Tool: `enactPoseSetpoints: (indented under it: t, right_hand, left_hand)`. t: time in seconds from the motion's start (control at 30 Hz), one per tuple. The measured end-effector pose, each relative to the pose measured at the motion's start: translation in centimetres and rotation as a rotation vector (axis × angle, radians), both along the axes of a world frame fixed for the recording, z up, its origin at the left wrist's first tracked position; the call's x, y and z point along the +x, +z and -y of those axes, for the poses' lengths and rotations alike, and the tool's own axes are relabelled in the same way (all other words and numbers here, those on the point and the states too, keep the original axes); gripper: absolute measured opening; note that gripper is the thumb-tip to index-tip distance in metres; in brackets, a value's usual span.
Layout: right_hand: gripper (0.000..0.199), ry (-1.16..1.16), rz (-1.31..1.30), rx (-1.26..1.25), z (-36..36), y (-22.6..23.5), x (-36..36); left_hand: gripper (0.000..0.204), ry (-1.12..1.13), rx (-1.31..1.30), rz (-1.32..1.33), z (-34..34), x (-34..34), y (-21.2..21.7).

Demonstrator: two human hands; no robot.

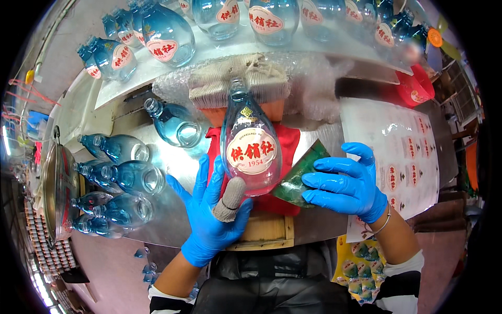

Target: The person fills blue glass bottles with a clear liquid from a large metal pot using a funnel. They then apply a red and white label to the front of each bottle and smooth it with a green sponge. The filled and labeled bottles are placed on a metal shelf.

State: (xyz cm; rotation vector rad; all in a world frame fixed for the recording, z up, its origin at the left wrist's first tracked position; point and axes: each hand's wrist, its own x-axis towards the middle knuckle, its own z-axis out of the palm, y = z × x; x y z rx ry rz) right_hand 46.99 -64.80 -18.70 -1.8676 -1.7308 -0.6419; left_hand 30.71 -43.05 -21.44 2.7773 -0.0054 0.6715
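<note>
A blue-tinted glass bottle (253,118) with a pink-and-red label lies before me, its neck pointing away against a folded grey cloth (209,83). Beneath it is a red cloth (289,141) over a wooden block (265,232). My left hand (212,214), in a blue glove, has its fingers spread at the bottle's lower left. A grey knitted finger cover (230,199) on one finger reaches the base of the bottle. In my gloved right hand (345,183) is a dark green flat scraper (302,172), gripped between thumb and fingers, its edge close to the bottle's lower right.
Unlabelled blue bottles (178,125) stand or lie at left, beside a round metal-rimmed object (55,188). Labelled bottles (166,36) line a raised white shelf (219,52) at the back. Printed label sheets (376,131) cover the right side; a red basin (418,86) sits behind them.
</note>
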Motion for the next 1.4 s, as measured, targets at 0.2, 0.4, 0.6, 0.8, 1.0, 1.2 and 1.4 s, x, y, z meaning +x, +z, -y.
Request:
enactPoseSetpoints:
  t: [0.2,0.4,0.6,0.8,1.0,1.2,1.4]
  right_hand:
    - [0.023,-0.005,-0.091,0.069,0.0,0.1,0.1]
    - [0.026,0.085,-0.053,0.012,-0.1,0.5,0.1]
    - [0.035,0.078,0.015,0.101,-2.8,2.7,-0.7]
    - [0.033,0.247,-0.028,0.075,-4.0,2.7,-0.8]
    - [0.035,0.233,0.002,0.111,-4.0,3.1,-0.5]
    - [0.041,0.160,-0.141,0.062,-3.8,3.3,-0.4]
    - [0.044,0.149,-0.257,0.020,-3.9,3.4,-0.1]
  left_hand:
    - [0.063,-0.015,-0.095,-0.012,-0.1,-0.4,0.1]
    - [0.042,0.144,-1.287,0.047,-1.0,2.7,2.1]
    - [0.026,0.087,-1.806,-0.417,-2.6,9.9,6.7]
    - [0.027,0.170,-1.883,-0.460,-2.8,10.2,6.6]
    - [0.029,0.066,-1.924,-0.525,-3.0,10.7,7.8]
    - [0.026,0.143,-1.793,-0.542,-2.8,10.6,7.4]
    - [0.028,0.187,-1.746,-0.547,-2.7,10.9,7.4]
